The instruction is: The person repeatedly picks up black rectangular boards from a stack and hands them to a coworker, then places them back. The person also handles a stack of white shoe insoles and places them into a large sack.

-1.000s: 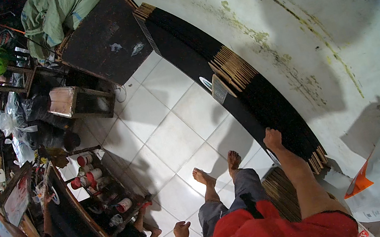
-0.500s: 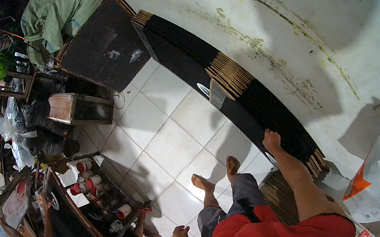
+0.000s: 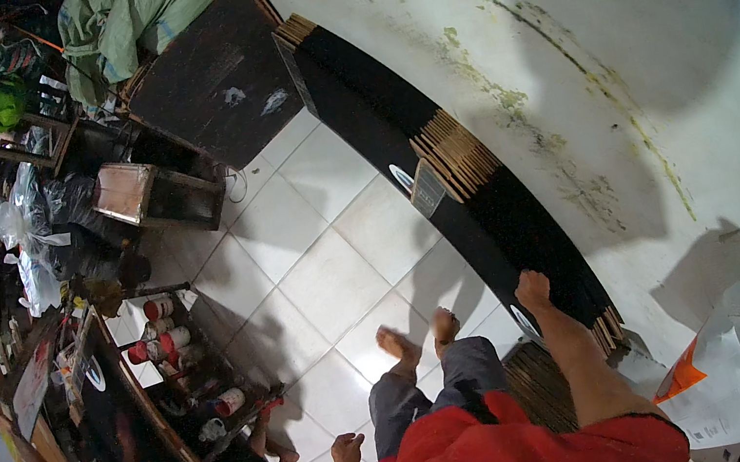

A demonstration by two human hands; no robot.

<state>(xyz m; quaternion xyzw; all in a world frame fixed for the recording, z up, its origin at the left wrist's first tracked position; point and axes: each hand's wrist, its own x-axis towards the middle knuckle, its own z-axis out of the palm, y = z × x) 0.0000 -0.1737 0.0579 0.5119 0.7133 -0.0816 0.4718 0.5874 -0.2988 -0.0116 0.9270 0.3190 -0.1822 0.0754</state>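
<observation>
Right hand: I see it resting on the black boards, grip unclear.
Left hand: hanging loosely curled, holding nothing.
Boards: leaning against the wall.

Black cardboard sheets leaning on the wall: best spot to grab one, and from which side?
Grip the exposed top edge of the outermost sheet in the stack of black cardboard sheets, coming from the floor side and above. They stand on edge, tilted against the white wall, so only that edge is free. The right hand already rests there.
</observation>
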